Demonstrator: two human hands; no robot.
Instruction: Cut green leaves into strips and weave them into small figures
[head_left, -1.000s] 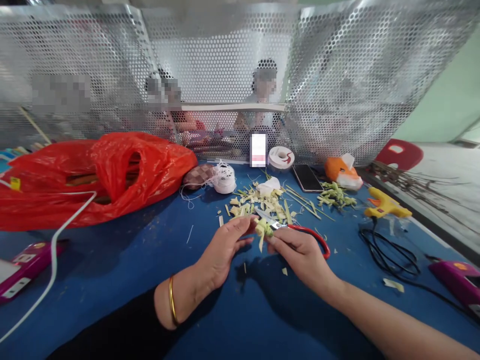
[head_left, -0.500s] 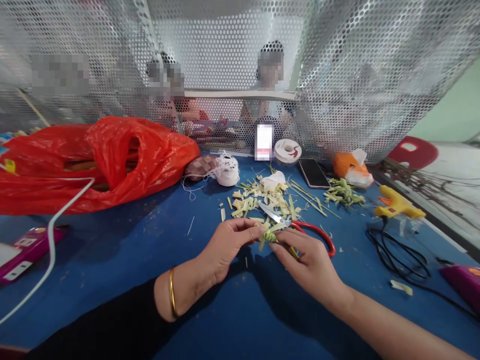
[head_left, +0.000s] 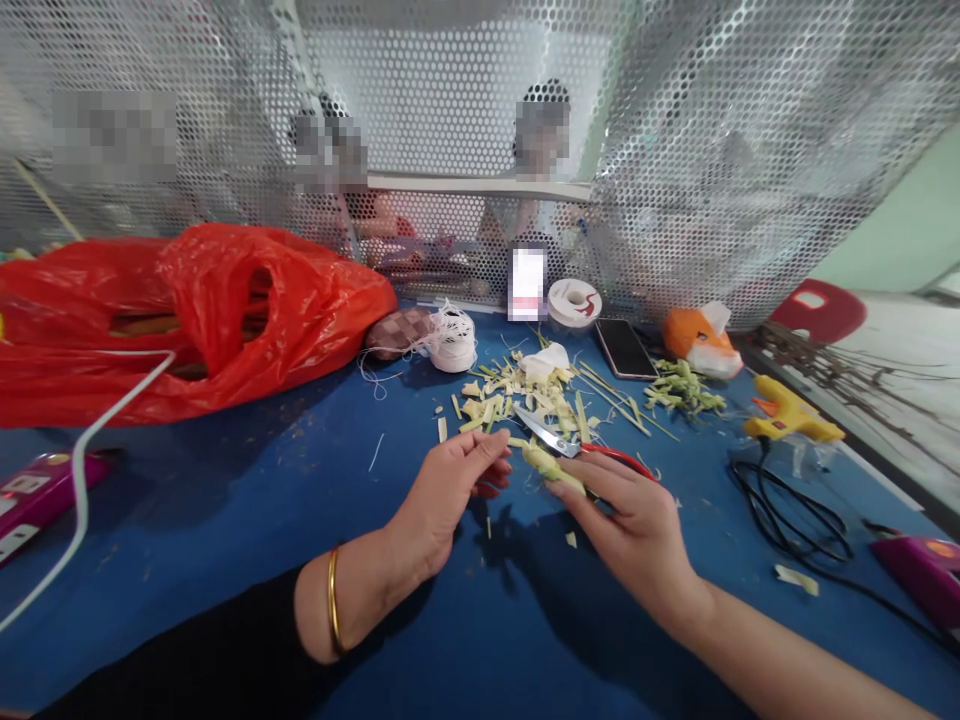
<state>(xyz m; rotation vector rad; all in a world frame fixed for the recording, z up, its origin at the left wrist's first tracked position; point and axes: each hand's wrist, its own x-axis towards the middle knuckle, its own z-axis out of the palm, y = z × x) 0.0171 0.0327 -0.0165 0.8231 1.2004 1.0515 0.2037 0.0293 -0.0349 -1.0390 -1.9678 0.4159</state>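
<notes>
In my right hand (head_left: 622, 515) is a small pale-green piece of folded or woven leaf strip (head_left: 547, 466), pinched between thumb and fingers. My left hand (head_left: 457, 480) is just left of it, no longer touching it. Its thumb and fingers are curled together, and whether anything thin is between them is hidden. Just beyond my right hand lie scissors (head_left: 551, 435) with red handles, partly covered by that hand. A heap of cut yellow-green leaf scraps (head_left: 551, 398) spreads behind the scissors.
A red plastic bag (head_left: 315, 290) fills the far left. At the back are a white string ball (head_left: 452, 345), a ribbon spool (head_left: 574, 302) and a phone (head_left: 626, 349). To the right lie green woven pieces (head_left: 684, 388), a yellow glue gun (head_left: 791, 410) and its black cable (head_left: 780, 525).
My left hand has let go of the green piece and drawn slightly left. The right hand keeps the piece, now turned to another angle. A small scrap shows on the table below.
</notes>
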